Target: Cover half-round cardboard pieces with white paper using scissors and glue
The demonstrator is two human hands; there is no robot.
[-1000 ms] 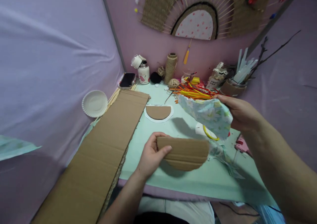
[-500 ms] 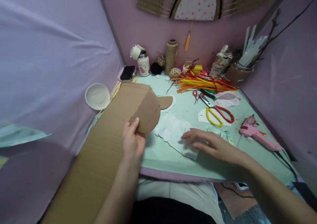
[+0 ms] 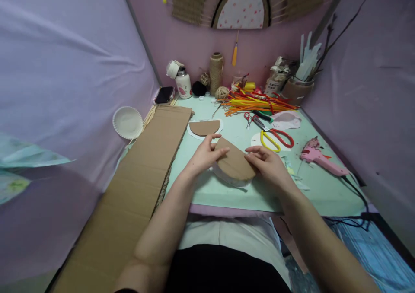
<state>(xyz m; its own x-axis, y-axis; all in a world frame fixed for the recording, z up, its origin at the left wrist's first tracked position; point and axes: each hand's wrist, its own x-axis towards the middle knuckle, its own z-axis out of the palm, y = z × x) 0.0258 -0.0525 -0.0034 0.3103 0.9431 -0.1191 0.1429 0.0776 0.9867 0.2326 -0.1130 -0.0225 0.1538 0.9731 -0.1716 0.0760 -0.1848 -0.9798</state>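
Note:
A brown cardboard half-circle (image 3: 235,162) is held between my two hands, its straight edge facing away to the upper right. My left hand (image 3: 209,152) grips its left corner, thumb on top. At the opposite corner, my right hand (image 3: 264,160) pinches the edge. Beneath the cardboard, a pale patterned piece of cloth (image 3: 227,178) shows along the curved edge; most of it is hidden. Farther back lies a second cardboard half-circle (image 3: 204,128) on a slightly larger white piece (image 3: 194,134).
A long cardboard sheet (image 3: 142,167) covers the table's left side. To the right are scissors with red and yellow handles (image 3: 270,139), small red scissors (image 3: 248,119) and a pink glue gun (image 3: 324,161) with its cord. Coloured strips (image 3: 253,103), twine (image 3: 216,74) and a bottle (image 3: 183,85) stand behind.
The cardboard half-circle has come down rightward over the cloth and turned. My right hand has moved from the cloth to the cardboard. The second half-circle is now fully uncovered.

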